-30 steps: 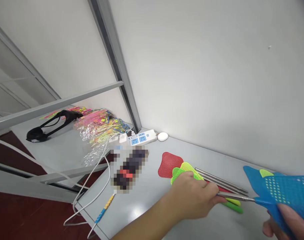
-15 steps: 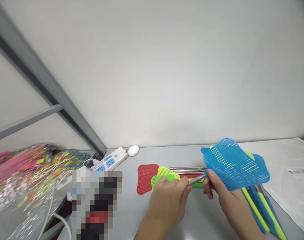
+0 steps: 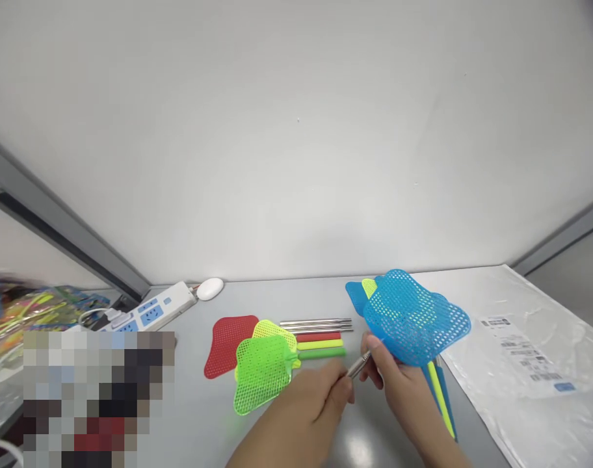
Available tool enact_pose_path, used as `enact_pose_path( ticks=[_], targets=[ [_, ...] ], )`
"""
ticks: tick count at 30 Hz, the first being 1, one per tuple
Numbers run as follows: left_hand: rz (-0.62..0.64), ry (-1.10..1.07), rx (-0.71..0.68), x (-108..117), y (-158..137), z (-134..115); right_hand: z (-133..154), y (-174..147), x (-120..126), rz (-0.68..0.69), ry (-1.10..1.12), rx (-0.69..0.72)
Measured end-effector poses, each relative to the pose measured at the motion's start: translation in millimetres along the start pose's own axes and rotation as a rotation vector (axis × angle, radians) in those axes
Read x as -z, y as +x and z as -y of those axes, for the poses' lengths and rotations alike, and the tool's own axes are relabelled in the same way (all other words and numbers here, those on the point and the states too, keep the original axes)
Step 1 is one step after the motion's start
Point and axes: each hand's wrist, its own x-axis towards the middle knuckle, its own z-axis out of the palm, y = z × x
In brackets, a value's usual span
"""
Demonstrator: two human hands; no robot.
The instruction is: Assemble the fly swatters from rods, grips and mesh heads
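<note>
My right hand (image 3: 391, 380) pinches the neck of a blue mesh fly swatter head (image 3: 416, 318). Closed around a thin metal rod (image 3: 359, 365) is my left hand (image 3: 311, 403); the rod's upper end meets the blue head's neck at my right fingertips. To the left of my hands lie a light-green swatter head (image 3: 262, 374), a yellow one (image 3: 277, 333) partly under it, and a red one (image 3: 231, 341). Red, yellow and green handles (image 3: 320, 353) lie beside them, with several bare metal rods (image 3: 316, 324) behind.
More blue and yellow swatters lie at the right, partly hidden by the held head, their yellow handle (image 3: 440, 400) showing. A white plastic bag (image 3: 535, 364) covers the right side. At left are a power strip (image 3: 162, 309), a white oval object (image 3: 210, 288) and plastic-wrapped colourful items (image 3: 47, 305).
The view has swung right, so the table things appear further left. My left hand has shifted away from the green swatter head, uncovering it. Both hands still hold the rod and blue head.
</note>
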Motion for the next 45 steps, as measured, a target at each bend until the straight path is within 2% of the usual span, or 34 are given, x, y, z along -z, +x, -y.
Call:
enact_pose_path(
  ticks=[3, 9, 14, 16, 18, 20, 22, 28, 31, 33, 36, 38, 41, 45],
  targets=[
    [0.012, -0.137, 0.019, -12, 8, -8, 0, -1, 5, -0.009, -0.007, -0.023],
    [0.012, -0.228, -0.070, -25, 16, -23, 0, -10, 12, -0.010, -0.136, 0.129],
    [0.119, -0.186, 0.026, -18, 5, -15, 4, -8, 40, -0.126, -0.198, 0.112],
    [0.162, -0.150, 0.045, -10, -1, -8, 10, -2, 56, -0.207, -0.177, 0.102],
    [0.152, -0.092, 0.054, 0, -5, -4, 17, 5, 68, -0.258, -0.115, 0.137],
    [0.112, -0.019, 0.066, 12, -7, -3, 21, 11, 69, -0.265, -0.031, 0.154],
    [0.086, 0.044, 0.069, 22, -6, -5, 23, 14, 60, -0.272, 0.031, 0.126],
    [0.016, 0.188, 0.038, 29, 11, -13, 16, 9, 13, -0.047, 0.037, 0.109],
    [-0.032, 0.288, -0.011, 34, 15, -3, 9, 10, 18, -0.126, 0.071, 0.096],
    [-0.059, 0.373, -0.035, 44, 11, 9, 7, 14, 35, -0.242, 0.115, 0.090],
    [-0.119, 0.530, -0.062, 61, 2, 31, 11, 21, 66, -0.480, 0.297, 0.105],
    [-0.187, 0.641, -0.099, 70, -2, 44, 18, 24, 76, -0.547, 0.392, 0.152],
    [-0.369, 0.801, -0.243, 73, 0, 55, 25, 25, 70, -0.560, 0.493, 0.167],
    [-0.583, 0.925, -0.404, 62, 11, 56, 24, 22, 44, -0.500, 0.508, 0.110]
  ],
)
